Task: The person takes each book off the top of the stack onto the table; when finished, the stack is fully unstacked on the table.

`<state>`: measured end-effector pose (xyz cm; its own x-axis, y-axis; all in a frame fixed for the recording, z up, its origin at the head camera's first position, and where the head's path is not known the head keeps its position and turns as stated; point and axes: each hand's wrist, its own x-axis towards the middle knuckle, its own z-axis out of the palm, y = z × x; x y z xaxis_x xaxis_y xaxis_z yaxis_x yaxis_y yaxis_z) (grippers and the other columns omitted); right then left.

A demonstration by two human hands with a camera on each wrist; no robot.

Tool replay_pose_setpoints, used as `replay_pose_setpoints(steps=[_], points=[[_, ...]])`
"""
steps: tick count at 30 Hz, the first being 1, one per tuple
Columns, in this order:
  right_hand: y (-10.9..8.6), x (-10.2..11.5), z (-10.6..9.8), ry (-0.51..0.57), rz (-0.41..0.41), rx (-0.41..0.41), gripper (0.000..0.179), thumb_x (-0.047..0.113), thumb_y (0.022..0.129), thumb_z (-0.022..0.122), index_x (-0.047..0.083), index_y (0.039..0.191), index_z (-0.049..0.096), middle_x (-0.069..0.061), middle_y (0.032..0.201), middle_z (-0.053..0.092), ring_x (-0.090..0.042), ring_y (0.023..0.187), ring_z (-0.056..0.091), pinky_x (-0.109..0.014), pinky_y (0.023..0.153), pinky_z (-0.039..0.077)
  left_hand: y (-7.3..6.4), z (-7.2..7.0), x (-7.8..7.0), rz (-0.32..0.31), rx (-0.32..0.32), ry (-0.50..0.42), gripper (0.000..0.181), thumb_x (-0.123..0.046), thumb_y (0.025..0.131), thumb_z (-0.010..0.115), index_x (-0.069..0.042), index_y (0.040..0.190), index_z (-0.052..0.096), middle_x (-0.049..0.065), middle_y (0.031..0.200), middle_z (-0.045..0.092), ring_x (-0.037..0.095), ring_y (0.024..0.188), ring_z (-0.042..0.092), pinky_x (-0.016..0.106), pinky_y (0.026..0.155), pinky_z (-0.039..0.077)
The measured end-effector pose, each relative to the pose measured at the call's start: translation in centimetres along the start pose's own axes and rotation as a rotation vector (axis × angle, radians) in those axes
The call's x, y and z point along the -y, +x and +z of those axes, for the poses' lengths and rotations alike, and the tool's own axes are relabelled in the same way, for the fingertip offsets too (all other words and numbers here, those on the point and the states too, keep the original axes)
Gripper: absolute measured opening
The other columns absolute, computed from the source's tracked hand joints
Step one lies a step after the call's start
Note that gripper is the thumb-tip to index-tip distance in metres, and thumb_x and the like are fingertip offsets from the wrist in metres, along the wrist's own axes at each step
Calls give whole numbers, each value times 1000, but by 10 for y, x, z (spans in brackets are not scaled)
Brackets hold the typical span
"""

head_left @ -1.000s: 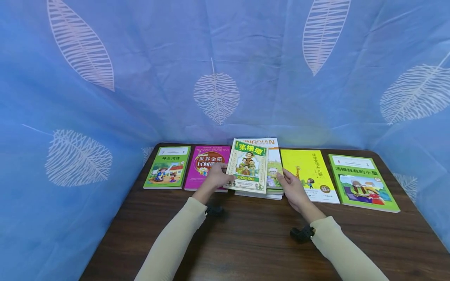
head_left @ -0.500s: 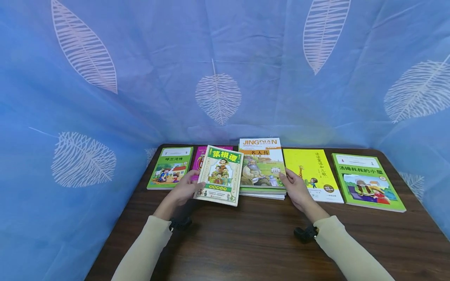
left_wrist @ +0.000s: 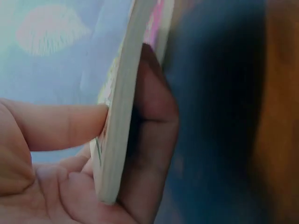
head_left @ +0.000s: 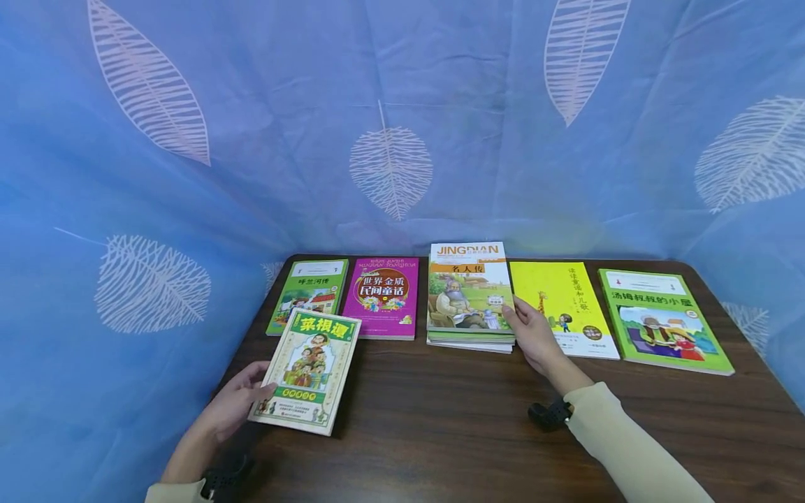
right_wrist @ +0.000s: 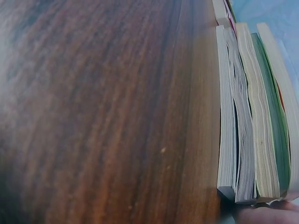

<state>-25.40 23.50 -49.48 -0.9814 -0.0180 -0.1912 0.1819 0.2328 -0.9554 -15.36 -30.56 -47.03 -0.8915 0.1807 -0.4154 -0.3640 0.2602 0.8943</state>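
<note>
Now the left hand (head_left: 235, 399) pinches the 菜根谭 paperback (head_left: 308, 370) by its lower left edge above the wooden table (head_left: 434, 426), while the right hand (head_left: 534, 339) grips the right side of the 名人传-topped stack (head_left: 468, 297); a firm thumb and level carry should prevent slipping.

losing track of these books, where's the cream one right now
In the head view, the cream book is left of centre in the left hand, nearer the person than the purple book and left green book.
</note>
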Motion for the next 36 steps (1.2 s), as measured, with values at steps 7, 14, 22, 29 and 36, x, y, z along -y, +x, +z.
replay_pose_setpoints(steps=[7, 14, 22, 29, 36], points=[[1, -2, 2, -5, 9, -6, 72, 44, 112, 45, 12, 170, 15, -14, 175, 22, -30, 163, 22, -46, 130, 29, -35, -34, 37, -140, -65, -4, 62, -7, 106, 53, 10, 155, 19, 2, 102, 75, 19, 90, 76, 42, 78, 62], [-1, -3, 2, 3, 11, -11, 73, 45, 112, 46, 13, 170, 15, -13, 176, 22, -29, 163, 23, -45, 130, 29, -49, -40, 58, -212, -165, 66, 62, -7, 106, 53, 12, 155, 20, 11, 105, 71, 23, 90, 73, 43, 76, 61], [-2, -9, 7, -1, 30, -5, 74, 45, 111, 48, 13, 170, 15, -13, 176, 22, -30, 164, 22, -46, 130, 29, -45, -45, 58, -234, -271, 422, 61, -12, 101, 66, 23, 143, 40, 27, 115, 68, 22, 94, 69, 35, 74, 55], [-1, -1, 4, -39, 4, -2, 72, 44, 112, 48, 14, 169, 18, -13, 175, 26, -30, 162, 25, -47, 130, 29, -44, -42, 51, -239, -308, 629, 59, -15, 92, 74, 24, 130, 53, 26, 107, 70, 27, 95, 69, 44, 79, 59], [-1, 2, 2, -35, -4, 4, 69, 41, 113, 46, 14, 169, 18, -13, 174, 26, -30, 162, 26, -47, 130, 29, -42, -37, 41, -270, -345, 721, 49, -14, 90, 77, 16, 125, 59, 23, 100, 68, 30, 91, 67, 45, 75, 56]])
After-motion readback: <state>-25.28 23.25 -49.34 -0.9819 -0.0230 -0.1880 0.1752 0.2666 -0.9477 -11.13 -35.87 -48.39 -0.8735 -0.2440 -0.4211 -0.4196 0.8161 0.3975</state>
